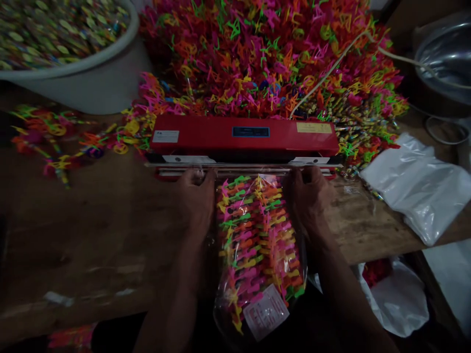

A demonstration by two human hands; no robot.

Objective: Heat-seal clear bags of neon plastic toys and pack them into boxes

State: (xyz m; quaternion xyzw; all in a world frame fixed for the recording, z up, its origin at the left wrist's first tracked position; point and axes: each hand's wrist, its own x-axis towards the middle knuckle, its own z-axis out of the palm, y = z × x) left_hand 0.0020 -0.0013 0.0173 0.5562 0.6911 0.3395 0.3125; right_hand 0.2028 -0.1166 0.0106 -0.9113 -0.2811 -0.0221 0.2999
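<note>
A clear plastic bag (pixel 257 245) full of small bright plastic pieces hangs over the table's near edge, a printed paper slip (pixel 266 313) showing near its bottom. Its upper end lies at the jaw of a red bag sealer (pixel 245 137). My left hand (pixel 196 191) pinches the bag's left top corner at the sealer's front. At the opposite corner, my right hand (pixel 312 192) has its fingers closed on the bag too. Both hands are close against the sealing bar, and the fingertips are dim.
Behind the sealer rises a big heap of colourful plastic pieces (pixel 257 59), with a pale cord (pixel 331 68) across it. A tub (pixel 106 78) stands back left, loose pieces (pixel 55 137) below it. At right lie plastic bags (pixel 419 181) and a metal bowl (pixel 447 59).
</note>
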